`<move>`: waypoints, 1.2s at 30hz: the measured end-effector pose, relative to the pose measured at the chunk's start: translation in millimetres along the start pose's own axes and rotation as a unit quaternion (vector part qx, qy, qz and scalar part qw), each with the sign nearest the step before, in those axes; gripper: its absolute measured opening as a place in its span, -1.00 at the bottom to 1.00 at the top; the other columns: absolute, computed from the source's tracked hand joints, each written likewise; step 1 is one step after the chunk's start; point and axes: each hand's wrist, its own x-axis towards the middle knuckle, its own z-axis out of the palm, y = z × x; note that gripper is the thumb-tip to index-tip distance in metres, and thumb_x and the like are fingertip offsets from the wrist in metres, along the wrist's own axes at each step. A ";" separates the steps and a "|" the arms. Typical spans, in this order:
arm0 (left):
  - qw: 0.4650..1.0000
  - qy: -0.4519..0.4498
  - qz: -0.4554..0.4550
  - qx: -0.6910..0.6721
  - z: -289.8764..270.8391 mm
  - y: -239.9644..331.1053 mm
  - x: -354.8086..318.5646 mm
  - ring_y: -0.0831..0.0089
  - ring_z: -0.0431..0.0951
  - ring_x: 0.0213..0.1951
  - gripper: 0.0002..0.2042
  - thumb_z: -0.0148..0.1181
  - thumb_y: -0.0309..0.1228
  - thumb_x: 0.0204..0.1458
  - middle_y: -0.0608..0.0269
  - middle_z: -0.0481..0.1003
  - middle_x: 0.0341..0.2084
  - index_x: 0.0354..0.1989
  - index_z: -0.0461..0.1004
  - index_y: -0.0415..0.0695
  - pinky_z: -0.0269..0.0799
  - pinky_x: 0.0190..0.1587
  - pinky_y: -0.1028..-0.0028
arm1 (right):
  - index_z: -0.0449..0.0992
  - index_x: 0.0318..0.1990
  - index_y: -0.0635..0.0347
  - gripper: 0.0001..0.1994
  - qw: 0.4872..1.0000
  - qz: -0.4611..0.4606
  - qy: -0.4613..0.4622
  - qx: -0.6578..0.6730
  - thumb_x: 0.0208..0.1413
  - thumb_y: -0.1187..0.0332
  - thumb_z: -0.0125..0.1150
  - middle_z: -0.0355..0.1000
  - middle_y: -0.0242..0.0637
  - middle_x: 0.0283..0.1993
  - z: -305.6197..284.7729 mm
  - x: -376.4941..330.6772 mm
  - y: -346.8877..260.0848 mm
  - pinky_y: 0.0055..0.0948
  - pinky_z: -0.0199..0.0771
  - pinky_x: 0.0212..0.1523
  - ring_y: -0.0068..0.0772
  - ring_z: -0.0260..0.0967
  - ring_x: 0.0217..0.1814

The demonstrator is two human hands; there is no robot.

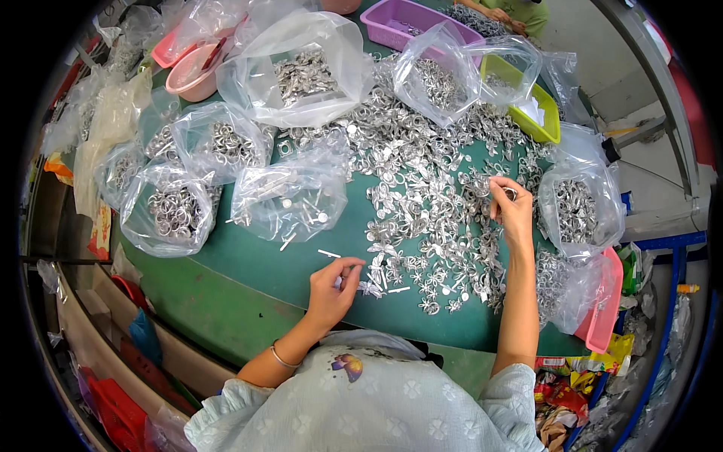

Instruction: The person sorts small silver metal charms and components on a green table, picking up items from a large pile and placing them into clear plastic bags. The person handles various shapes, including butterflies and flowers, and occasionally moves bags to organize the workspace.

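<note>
A wide pile of small silvery metal pieces (410, 203), many of them ring- or flower-shaped, is spread over the green table (248, 275). My right hand (514, 211) reaches to the pile's right side, its fingers curled round a small silvery metal piece (510, 193). My left hand (334, 290) hovers by the near left edge of the pile with its fingers curled in and thumb and forefinger close together. Whatever it may hold is too small to make out. Beside it lie short white sticks (329, 254) and a few loose metal pieces (369, 288).
Clear plastic bags of metal pieces ring the pile, among them a large bag (301, 71), a bag of rings (172, 215) and a right-hand bag (576, 211). Farther back are a purple basin (384, 22) and a green basin (548, 124). Another person's hand (497, 13) works across the table.
</note>
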 end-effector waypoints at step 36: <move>0.754 -0.357 -0.213 -0.508 25.4 63.8 32.3 0.72 0.00 -0.70 -0.63 -0.08 -0.36 0.15 0.43 0.15 -0.64 0.10 0.04 -0.08 -0.15 -0.66 0.68 | 0.49 -0.40 0.35 -0.84 0.929 -0.354 -0.036 -0.104 -0.24 0.64 0.27 0.41 -0.18 -0.41 55.3 -139.9 -39.9 -0.52 0.38 -0.48 -0.36 0.39 -0.44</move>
